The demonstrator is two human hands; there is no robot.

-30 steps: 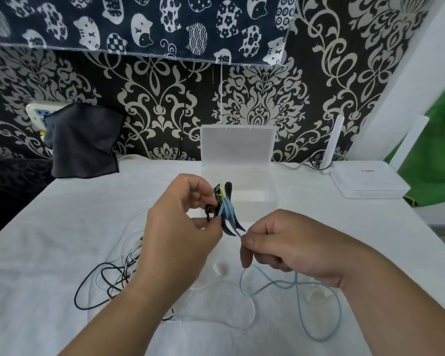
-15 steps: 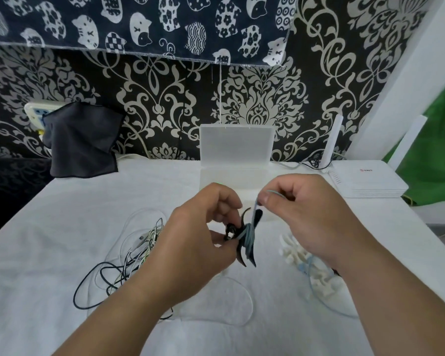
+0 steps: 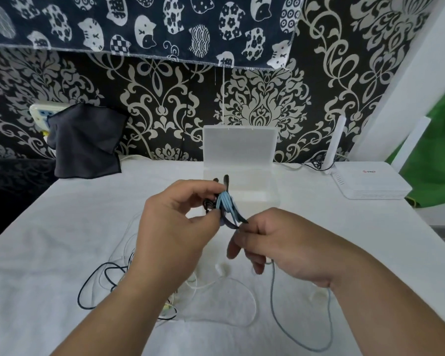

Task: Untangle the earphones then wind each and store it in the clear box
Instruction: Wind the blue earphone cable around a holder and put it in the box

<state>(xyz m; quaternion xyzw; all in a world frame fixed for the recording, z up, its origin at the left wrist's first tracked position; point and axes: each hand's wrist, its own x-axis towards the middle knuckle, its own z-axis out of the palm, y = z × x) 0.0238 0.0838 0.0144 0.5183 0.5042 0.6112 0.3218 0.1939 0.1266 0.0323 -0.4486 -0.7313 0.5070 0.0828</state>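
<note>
**A:** So, what's furthest left?

**B:** A dark cloth (image 3: 85, 142) hangs against the patterned wall, at the table's back edge. Nearer, on the white table (image 3: 49, 253), a black earphone cable (image 3: 111, 278) lies in tangled loops, partly hidden by the left forearm.

**A:** And the left hand?

**B:** The left hand (image 3: 175, 227) is raised above the table, fingers curled, pinching a dark winder (image 3: 226, 179) between thumb and fingertips. The blue earphone cable (image 3: 224, 202) is wrapped several turns round the winder's middle, and two dark prongs stick up above the wrap.

**A:** Where's the box?

**B:** The clear box (image 3: 240, 191) sits just behind the hands, near the wall, with its lid standing upright. I can't tell what's inside.

**A:** Below the hands?

**B:** A white earphone (image 3: 220, 268) lies on the table between the forearms, its cable in a wide loop.

**A:** The right hand?

**B:** The right hand (image 3: 280, 247) is just right of the winder. Thumb and forefinger pinch the blue cable where it leaves the winder's lower end, and the other fingers hang loosely curled. From under that hand the loose blue cable drops to the table and sweeps in a long arc beside the right forearm.

**A:** Far right?

**B:** A white router (image 3: 370, 181), antenna up, sits at the table's back corner, well apart from the hands. A green cloth (image 3: 437, 163) hangs beyond it.
</note>
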